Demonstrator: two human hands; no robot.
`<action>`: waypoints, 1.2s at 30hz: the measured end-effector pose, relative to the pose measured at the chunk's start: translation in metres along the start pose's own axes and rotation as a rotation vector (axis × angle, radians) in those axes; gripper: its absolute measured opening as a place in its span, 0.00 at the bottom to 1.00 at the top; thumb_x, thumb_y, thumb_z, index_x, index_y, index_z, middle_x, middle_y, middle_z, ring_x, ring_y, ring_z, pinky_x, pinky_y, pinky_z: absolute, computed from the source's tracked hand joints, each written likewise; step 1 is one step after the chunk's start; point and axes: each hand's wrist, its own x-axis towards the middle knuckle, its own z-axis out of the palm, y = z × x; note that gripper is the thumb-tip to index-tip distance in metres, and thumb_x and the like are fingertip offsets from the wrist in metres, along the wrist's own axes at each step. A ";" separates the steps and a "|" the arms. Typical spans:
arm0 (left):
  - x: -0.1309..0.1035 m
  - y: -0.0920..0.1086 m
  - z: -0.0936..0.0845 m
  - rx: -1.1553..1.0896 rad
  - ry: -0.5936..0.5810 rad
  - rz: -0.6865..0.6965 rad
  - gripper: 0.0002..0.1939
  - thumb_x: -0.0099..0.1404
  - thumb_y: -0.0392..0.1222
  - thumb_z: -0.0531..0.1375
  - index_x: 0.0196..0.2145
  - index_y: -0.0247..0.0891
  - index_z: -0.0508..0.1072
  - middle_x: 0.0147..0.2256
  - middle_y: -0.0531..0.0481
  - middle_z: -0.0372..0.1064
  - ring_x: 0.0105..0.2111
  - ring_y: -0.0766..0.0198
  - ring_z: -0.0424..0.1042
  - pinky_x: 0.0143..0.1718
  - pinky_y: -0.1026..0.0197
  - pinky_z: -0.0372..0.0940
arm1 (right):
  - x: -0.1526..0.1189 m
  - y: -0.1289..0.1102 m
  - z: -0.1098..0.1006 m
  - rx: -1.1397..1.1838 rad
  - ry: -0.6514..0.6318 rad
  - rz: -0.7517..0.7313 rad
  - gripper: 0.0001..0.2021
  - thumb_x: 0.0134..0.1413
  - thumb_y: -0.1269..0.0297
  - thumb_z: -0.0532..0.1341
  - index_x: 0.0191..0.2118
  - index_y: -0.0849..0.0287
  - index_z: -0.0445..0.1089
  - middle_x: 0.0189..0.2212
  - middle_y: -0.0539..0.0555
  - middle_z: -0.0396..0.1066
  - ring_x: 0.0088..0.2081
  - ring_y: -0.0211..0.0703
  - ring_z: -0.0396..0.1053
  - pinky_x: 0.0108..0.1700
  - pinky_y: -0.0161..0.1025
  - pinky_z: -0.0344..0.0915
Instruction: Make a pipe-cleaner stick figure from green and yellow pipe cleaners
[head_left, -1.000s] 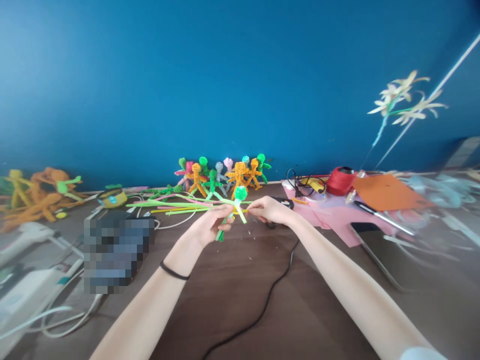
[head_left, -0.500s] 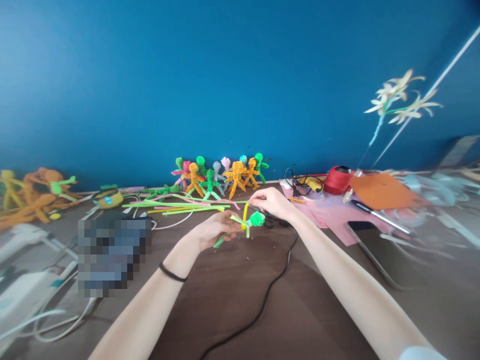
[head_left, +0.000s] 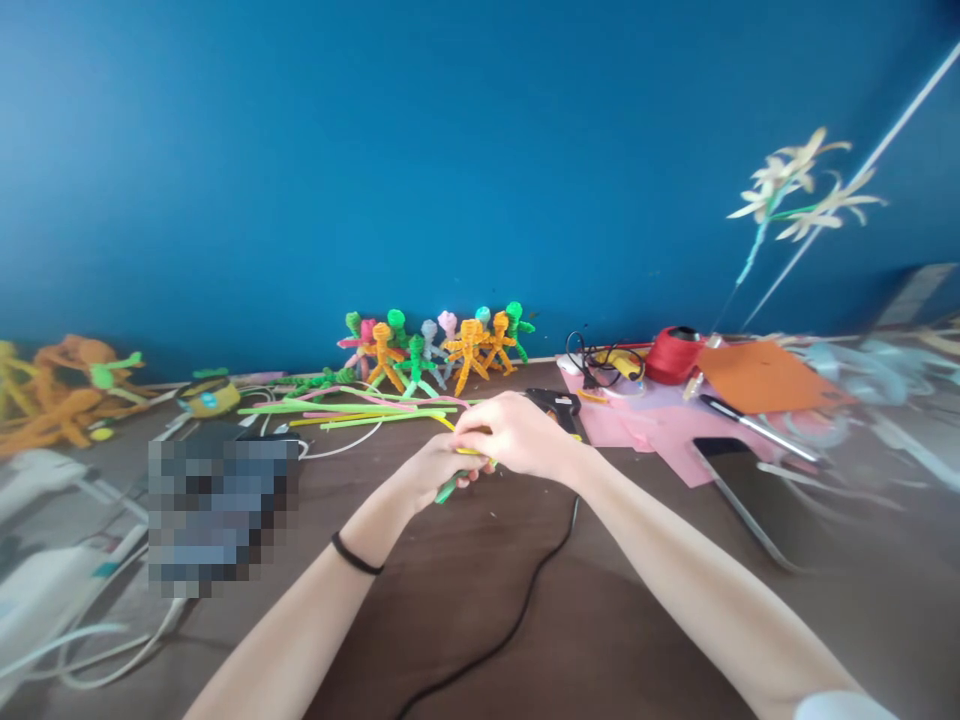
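Above the near middle of the brown table, my left hand (head_left: 431, 472) is closed on a green pipe-cleaner figure (head_left: 448, 487); its lower end sticks out below my fingers. My right hand (head_left: 517, 436) is pressed against the left one, its fingers pinched on a yellow pipe cleaner (head_left: 471, 452) that lies across the figure. Most of the figure, its head too, is hidden behind my right hand. Just beyond the right hand lies a black glue gun (head_left: 559, 403). Loose green, pink and yellow pipe cleaners (head_left: 352, 408) are spread behind the left hand.
Several finished pipe-cleaner figures (head_left: 416, 365) stand along the blue wall. More orange ones (head_left: 75, 385) are at far left. On the right are pink sheets (head_left: 622, 425), a red spool (head_left: 671, 355), an orange sheet (head_left: 769, 378) and a phone (head_left: 742, 490). A black cable (head_left: 517, 620) crosses the table.
My right hand has come down and left onto the figure, bringing the yellow pipe cleaner across it. The green head, visible before, is now covered, and the glue gun shows more.
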 end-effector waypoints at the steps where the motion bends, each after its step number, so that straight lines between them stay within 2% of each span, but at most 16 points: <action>1: 0.001 0.000 0.000 -0.043 0.040 0.017 0.02 0.44 0.29 0.62 0.19 0.32 0.71 0.18 0.50 0.66 0.18 0.73 0.61 0.16 0.71 0.51 | 0.000 -0.002 0.001 -0.037 -0.011 -0.020 0.10 0.53 0.65 0.57 0.29 0.60 0.75 0.22 0.52 0.71 0.26 0.35 0.62 0.30 0.33 0.51; 5: 0.002 0.007 -0.001 -0.234 0.129 0.056 0.04 0.42 0.27 0.61 0.16 0.30 0.68 0.15 0.54 0.59 0.16 0.77 0.56 0.15 0.73 0.49 | -0.001 -0.005 0.000 -0.080 -0.013 -0.012 0.10 0.53 0.64 0.57 0.28 0.60 0.74 0.21 0.51 0.69 0.24 0.33 0.59 0.29 0.33 0.49; 10: 0.005 0.017 -0.007 -0.426 0.211 0.010 0.04 0.48 0.28 0.56 0.19 0.30 0.68 0.16 0.53 0.59 0.14 0.75 0.57 0.12 0.72 0.48 | -0.003 -0.002 -0.008 -0.008 0.010 0.052 0.08 0.52 0.63 0.58 0.33 0.59 0.74 0.22 0.49 0.68 0.22 0.31 0.56 0.28 0.32 0.48; 16: 0.005 0.024 -0.013 -0.471 0.284 0.043 0.05 0.52 0.31 0.54 0.22 0.31 0.68 0.19 0.51 0.64 0.15 0.74 0.59 0.12 0.72 0.49 | -0.002 0.005 -0.008 0.001 -0.013 0.043 0.09 0.51 0.64 0.58 0.33 0.59 0.74 0.22 0.49 0.68 0.22 0.31 0.56 0.28 0.32 0.49; 20: 0.003 0.026 -0.017 -0.473 0.282 0.091 0.05 0.52 0.33 0.53 0.23 0.31 0.69 0.19 0.50 0.64 0.16 0.72 0.61 0.13 0.70 0.51 | -0.001 0.009 -0.008 0.013 -0.005 0.071 0.08 0.50 0.65 0.58 0.32 0.60 0.74 0.23 0.50 0.70 0.23 0.32 0.59 0.29 0.32 0.50; 24: 0.005 0.025 -0.020 -0.436 0.270 0.149 0.02 0.49 0.32 0.60 0.23 0.31 0.69 0.21 0.51 0.65 0.17 0.73 0.61 0.13 0.71 0.51 | -0.001 0.008 -0.009 0.031 -0.064 0.067 0.07 0.49 0.67 0.58 0.30 0.60 0.74 0.20 0.49 0.67 0.22 0.32 0.59 0.29 0.32 0.50; 29: 0.006 0.027 -0.024 -0.446 0.305 0.111 0.02 0.51 0.33 0.61 0.24 0.30 0.70 0.20 0.51 0.65 0.17 0.74 0.60 0.12 0.71 0.52 | -0.001 0.012 -0.005 0.085 -0.115 0.099 0.07 0.49 0.66 0.58 0.29 0.61 0.73 0.16 0.48 0.65 0.20 0.32 0.60 0.27 0.31 0.51; 32: 0.004 0.030 -0.027 -0.499 0.297 0.095 0.02 0.53 0.32 0.60 0.24 0.30 0.70 0.20 0.51 0.64 0.16 0.75 0.58 0.10 0.73 0.51 | 0.002 0.024 0.000 0.143 -0.127 0.105 0.08 0.50 0.65 0.57 0.29 0.61 0.72 0.14 0.47 0.63 0.19 0.32 0.61 0.28 0.31 0.54; 36: 0.001 0.035 -0.028 -0.577 0.288 0.096 0.03 0.55 0.29 0.58 0.24 0.30 0.69 0.21 0.51 0.63 0.18 0.74 0.61 0.09 0.75 0.49 | 0.007 0.049 0.005 0.251 -0.103 0.146 0.11 0.50 0.61 0.56 0.30 0.63 0.70 0.13 0.46 0.61 0.19 0.33 0.61 0.28 0.32 0.56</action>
